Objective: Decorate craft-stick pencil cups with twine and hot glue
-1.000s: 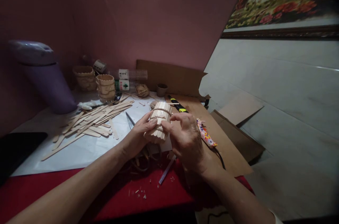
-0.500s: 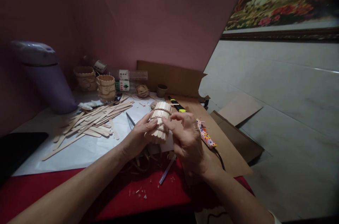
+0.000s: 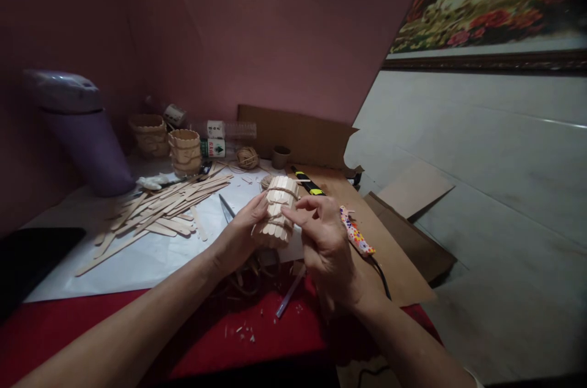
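Tilted in front of me is a small cup made of craft sticks (image 3: 280,198), with twine wrapped around it in several bands. My left hand (image 3: 243,226) is closed around its left side, thumb lying on the sticks. At the cup's right side is my right hand (image 3: 325,238), its fingers curled and one fingertip touching the sticks by the twine. Whether anything is pinched between those curled fingers is hidden. Behind and below the cup lie scissors (image 3: 225,208), their handles partly covered by my left hand.
Loose craft sticks (image 3: 160,211) are piled on white paper at left. Two finished stick cups (image 3: 184,153), a twine ball (image 3: 247,157) and a purple bin (image 3: 87,137) stand behind. A flower-patterned corded tool (image 3: 355,232) and a yellow-black cutter (image 3: 308,180) lie on cardboard at right.
My right hand's fingertip stays against the cup, with only a slight shift of the fingers. The cup remains in my left hand, nearly still.
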A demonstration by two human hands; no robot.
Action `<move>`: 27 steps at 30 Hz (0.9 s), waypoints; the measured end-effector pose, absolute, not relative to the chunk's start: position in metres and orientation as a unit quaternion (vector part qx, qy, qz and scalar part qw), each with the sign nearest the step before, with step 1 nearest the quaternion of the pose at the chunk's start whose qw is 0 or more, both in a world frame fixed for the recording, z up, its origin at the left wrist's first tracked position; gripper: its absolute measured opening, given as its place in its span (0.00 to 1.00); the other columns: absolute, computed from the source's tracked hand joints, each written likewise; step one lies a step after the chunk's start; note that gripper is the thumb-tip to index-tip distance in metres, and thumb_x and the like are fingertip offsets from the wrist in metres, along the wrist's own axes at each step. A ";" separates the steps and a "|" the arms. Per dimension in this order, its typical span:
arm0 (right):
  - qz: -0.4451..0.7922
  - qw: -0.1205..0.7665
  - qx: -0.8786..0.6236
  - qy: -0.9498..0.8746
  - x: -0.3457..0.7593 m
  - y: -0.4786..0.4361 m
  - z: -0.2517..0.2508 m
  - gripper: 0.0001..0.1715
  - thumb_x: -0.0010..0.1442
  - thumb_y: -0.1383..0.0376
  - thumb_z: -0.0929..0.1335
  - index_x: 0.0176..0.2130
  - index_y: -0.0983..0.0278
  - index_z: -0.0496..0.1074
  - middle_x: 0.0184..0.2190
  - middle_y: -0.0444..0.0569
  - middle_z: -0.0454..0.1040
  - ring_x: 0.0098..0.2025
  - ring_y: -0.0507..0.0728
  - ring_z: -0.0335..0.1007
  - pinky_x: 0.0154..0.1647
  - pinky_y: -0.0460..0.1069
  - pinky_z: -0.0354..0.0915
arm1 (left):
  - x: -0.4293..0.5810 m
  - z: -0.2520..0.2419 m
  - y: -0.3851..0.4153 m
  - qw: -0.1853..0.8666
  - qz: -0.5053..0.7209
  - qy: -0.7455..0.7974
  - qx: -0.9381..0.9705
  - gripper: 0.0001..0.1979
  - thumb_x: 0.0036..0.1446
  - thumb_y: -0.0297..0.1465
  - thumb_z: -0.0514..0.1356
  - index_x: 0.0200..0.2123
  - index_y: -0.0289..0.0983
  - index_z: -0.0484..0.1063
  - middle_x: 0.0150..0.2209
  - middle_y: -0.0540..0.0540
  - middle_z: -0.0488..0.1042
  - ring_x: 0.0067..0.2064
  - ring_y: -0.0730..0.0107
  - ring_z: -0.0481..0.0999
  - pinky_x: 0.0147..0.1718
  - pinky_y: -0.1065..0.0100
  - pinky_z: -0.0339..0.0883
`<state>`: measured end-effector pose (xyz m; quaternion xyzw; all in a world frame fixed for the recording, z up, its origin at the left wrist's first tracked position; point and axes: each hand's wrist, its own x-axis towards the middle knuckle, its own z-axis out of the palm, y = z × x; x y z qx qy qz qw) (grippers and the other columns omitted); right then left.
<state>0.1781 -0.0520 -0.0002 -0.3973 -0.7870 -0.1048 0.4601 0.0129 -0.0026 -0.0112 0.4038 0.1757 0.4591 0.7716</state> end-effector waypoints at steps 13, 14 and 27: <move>-0.097 0.477 -0.403 -0.775 0.177 -0.054 0.000 0.20 0.64 0.72 0.65 0.52 0.58 0.75 0.46 0.53 0.68 0.51 0.61 0.66 0.49 0.60 0.68 | 0.014 -0.011 -0.002 0.783 0.449 0.167 0.396 0.25 0.57 0.45 0.65 0.52 0.36 0.72 0.38 0.42 0.76 0.33 0.65 0.75 0.30 0.66 0.70; -0.091 0.490 -0.403 -0.768 0.178 -0.055 0.001 0.21 0.65 0.72 0.64 0.53 0.58 0.74 0.46 0.53 0.68 0.50 0.61 0.66 0.49 0.60 0.68 | 0.014 -0.011 -0.002 0.786 0.449 0.163 0.393 0.24 0.58 0.45 0.64 0.52 0.35 0.72 0.38 0.42 0.76 0.33 0.65 0.75 0.30 0.66 0.70; -0.102 0.495 -0.407 -0.761 0.172 -0.059 0.007 0.17 0.64 0.75 0.63 0.46 0.64 0.76 0.43 0.54 0.71 0.48 0.60 0.68 0.48 0.58 0.69 | 0.014 -0.010 -0.002 0.790 0.451 0.167 0.381 0.24 0.58 0.44 0.64 0.52 0.35 0.72 0.38 0.42 0.76 0.33 0.65 0.75 0.30 0.66 0.69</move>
